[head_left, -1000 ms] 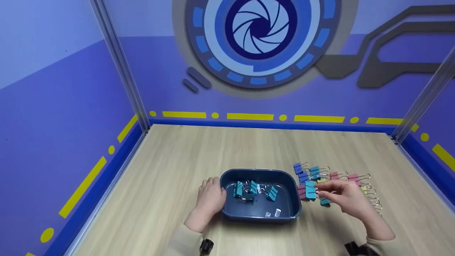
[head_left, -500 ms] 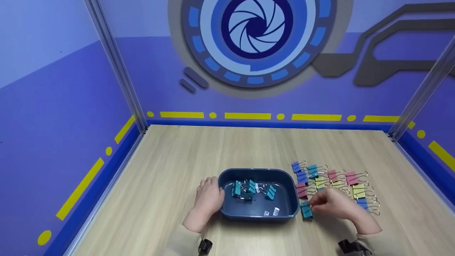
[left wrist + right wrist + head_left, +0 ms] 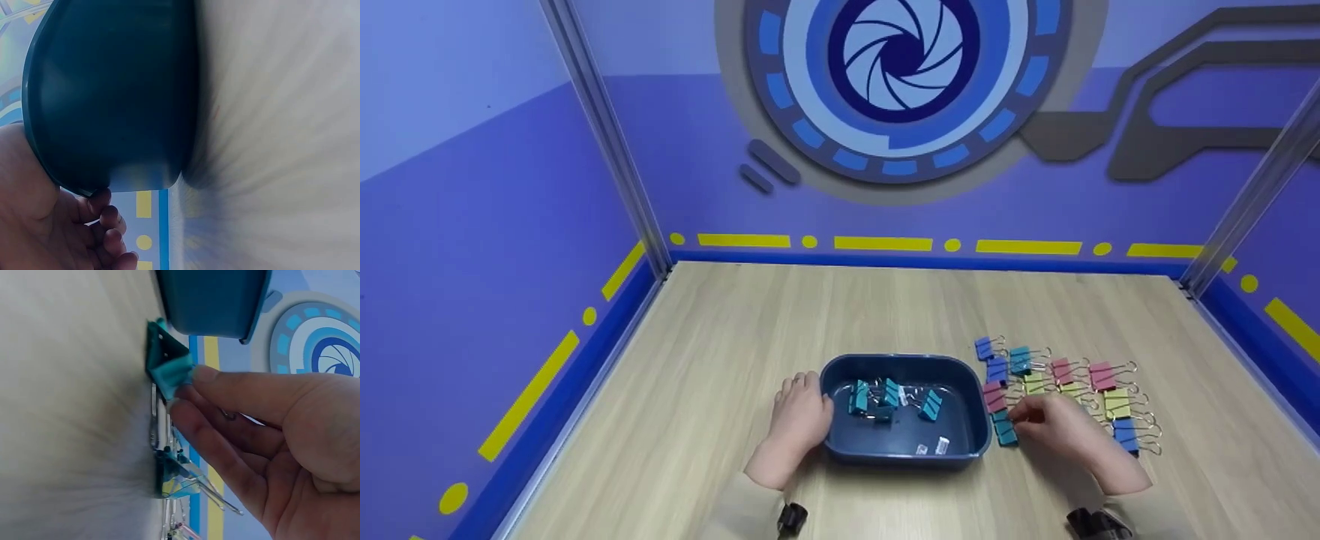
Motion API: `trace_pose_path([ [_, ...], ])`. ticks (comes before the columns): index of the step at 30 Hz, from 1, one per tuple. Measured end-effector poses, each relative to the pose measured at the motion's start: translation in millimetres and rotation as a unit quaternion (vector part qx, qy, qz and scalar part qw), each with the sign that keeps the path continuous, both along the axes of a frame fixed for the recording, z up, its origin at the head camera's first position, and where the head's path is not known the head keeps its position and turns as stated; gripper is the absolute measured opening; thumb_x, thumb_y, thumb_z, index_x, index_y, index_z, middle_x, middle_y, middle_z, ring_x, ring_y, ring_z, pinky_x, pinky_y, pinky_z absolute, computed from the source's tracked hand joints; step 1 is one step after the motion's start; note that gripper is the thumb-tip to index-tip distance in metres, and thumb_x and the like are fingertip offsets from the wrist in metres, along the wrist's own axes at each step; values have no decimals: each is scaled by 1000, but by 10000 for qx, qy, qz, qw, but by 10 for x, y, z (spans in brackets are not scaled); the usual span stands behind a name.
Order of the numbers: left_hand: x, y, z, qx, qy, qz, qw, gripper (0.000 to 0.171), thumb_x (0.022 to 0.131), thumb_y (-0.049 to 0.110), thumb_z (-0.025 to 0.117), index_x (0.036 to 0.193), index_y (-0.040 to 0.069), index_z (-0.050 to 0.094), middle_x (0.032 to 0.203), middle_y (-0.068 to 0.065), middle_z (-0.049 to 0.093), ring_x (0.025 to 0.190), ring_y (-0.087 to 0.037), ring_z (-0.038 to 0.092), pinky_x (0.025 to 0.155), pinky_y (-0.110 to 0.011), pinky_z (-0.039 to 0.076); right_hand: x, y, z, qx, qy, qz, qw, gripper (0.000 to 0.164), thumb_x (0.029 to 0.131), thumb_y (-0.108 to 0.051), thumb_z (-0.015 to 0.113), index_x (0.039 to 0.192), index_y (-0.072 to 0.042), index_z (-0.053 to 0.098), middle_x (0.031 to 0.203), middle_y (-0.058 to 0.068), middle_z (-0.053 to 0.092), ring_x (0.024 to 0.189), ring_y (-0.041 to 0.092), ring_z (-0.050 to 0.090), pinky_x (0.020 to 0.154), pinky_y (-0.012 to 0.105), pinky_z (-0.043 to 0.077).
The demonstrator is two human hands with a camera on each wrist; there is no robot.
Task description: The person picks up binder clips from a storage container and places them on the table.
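My left hand (image 3: 797,412) holds the left rim of a dark blue plastic bin (image 3: 905,456), its thumb side at the rim and fingertips near the corner in the left wrist view. Several teal binder clips (image 3: 931,406) lie inside the bin. Just right of it, my right hand (image 3: 1061,427) pinches another teal binder clip (image 3: 1004,431) between thumb and index finger. That clip lies low by the table, directly in front of a pink binder clip (image 3: 994,397). In the right wrist view the pinched clip's folded body (image 3: 170,365) shows at the thumb tip.
Rows of binder clips spread right of the bin: blue (image 3: 984,349), teal (image 3: 1020,360), pink (image 3: 1102,376), yellow (image 3: 1117,403) and a nearer blue one (image 3: 1126,435). My right hand partly covers the rows. Patterned walls (image 3: 682,165) enclose the wooden table (image 3: 750,322).
The right hand has brought the teal clip down from beside the bin's rim to the table, then slid it slightly away toward the pink clip. The left hand stays at the bin.
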State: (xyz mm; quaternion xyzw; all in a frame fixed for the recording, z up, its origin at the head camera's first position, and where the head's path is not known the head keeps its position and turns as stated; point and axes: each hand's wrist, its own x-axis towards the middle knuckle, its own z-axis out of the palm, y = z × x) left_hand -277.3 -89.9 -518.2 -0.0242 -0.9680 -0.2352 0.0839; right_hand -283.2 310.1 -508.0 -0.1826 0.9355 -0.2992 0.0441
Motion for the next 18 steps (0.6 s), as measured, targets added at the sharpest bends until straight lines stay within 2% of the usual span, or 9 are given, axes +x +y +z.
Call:
trace_pose_path([
  [7,-7,3,0,14,19,11,10000,31,95,16,60,118,-5,60,112,-22,64,106,-38,56,89,-52,46,-22,-14,-35,-82,122,-303,9994,16,88,-5,73,101,-11,77,102,3,76,95,21,70,85,36,57],
  [14,5,4,14,7,-10,-18,10000,32,95,16,60,119,-6,60,113,-22,63,107,-38,56,90,-53,46,-27,-15,-65,-1,321,-367,9988,17,87,-4,74,102,-11,77,103,5,77,99,25,71,90,44,57],
  [18,5,0,9,13,40,-20,10000,31,95,16,60,117,-6,60,112,-22,63,106,-39,56,89,-52,46,-23,-20,-54,66,346,-342,9988,17,86,-5,74,102,-12,77,103,4,76,98,23,71,90,44,56],
])
